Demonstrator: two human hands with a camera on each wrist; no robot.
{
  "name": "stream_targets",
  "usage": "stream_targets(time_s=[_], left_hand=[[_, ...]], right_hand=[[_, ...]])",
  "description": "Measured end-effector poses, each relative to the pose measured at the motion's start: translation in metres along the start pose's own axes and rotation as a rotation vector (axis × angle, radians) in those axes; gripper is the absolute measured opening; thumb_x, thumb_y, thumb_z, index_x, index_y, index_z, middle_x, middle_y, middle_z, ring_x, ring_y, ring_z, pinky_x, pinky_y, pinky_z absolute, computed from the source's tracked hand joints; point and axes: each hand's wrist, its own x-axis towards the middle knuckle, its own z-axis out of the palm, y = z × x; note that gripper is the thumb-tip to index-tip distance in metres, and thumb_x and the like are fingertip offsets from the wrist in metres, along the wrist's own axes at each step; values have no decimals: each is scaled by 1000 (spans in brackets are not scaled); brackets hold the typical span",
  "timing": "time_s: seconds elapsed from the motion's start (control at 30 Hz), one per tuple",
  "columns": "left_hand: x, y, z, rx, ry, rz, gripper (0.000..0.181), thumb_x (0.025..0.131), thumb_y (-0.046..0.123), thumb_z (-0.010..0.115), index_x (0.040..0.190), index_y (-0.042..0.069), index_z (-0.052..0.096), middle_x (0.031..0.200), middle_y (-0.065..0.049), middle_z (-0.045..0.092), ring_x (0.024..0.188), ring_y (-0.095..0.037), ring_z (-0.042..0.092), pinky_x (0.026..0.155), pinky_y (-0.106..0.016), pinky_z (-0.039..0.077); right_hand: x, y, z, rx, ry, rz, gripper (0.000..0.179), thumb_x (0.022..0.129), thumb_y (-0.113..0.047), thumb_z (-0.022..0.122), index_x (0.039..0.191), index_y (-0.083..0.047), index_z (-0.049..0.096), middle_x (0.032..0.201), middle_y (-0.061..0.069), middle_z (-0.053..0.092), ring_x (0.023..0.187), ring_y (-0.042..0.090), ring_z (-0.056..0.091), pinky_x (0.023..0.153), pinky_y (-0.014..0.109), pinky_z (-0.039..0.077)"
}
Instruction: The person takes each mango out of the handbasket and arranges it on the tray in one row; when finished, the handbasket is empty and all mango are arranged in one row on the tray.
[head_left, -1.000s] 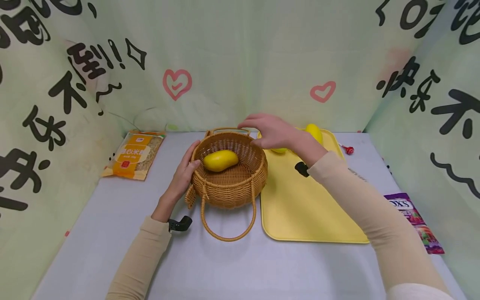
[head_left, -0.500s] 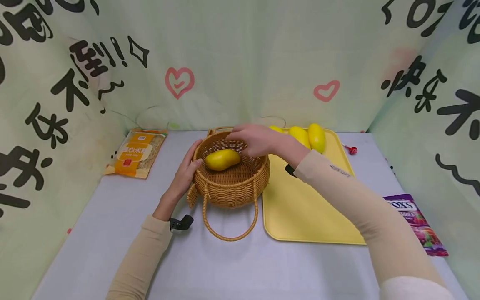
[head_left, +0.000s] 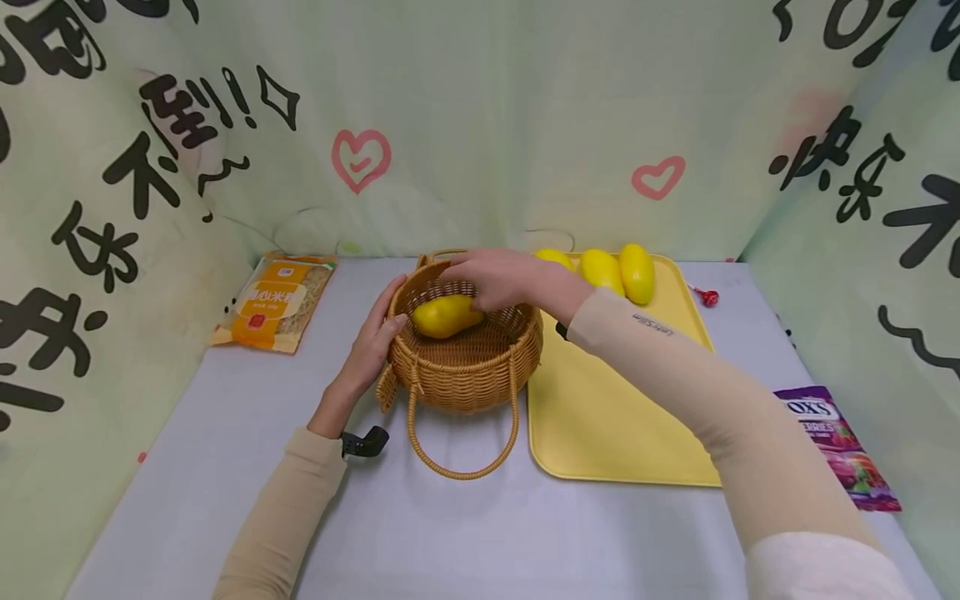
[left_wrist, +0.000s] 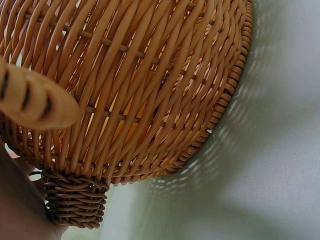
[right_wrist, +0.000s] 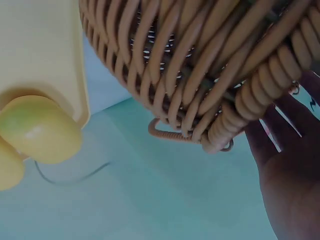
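Note:
In the head view a round wicker basket stands mid-table, a yellow mango inside. My left hand holds its left side, fingers along the outer wall and thumb at the rim; the left wrist view shows the weave up close, with yellow through the gaps. My right hand reaches over the far right rim, its thumb overlapping the mango's right end; the other fingertips are hidden. From the right wrist, extended fingers of the right hand pass behind the rim.
A yellow tray lies right of the basket, with several mangoes at its far end. An orange snack bag lies at left, a purple candy bag at right, and a red lollipop beyond the tray.
My right hand has moved left and down from the basket's far right rim to the mango inside. The left hand stays on the basket's side.

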Motion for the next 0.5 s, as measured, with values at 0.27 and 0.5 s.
stream_targets(time_s=[0.27, 0.5], left_hand=[[4, -10, -2, -4, -2, -8, 61, 104, 20, 38, 160, 26, 17, 168, 0, 15, 154, -25, 18, 123, -54, 20], [8, -24, -3, 17, 14, 23, 58, 105, 24, 37, 159, 33, 18, 167, 6, 17, 153, -21, 20, 123, -54, 21]], right_hand=[[18, -3, 1, 25, -107, 20, 59, 88, -14, 69, 144, -14, 53, 147, 7, 52, 134, 26, 49, 113, 44, 41], [34, -3, 2, 6, -217, 29, 62, 89, -16, 69, 147, -13, 49, 151, 7, 49, 142, 25, 42, 119, 41, 34]])
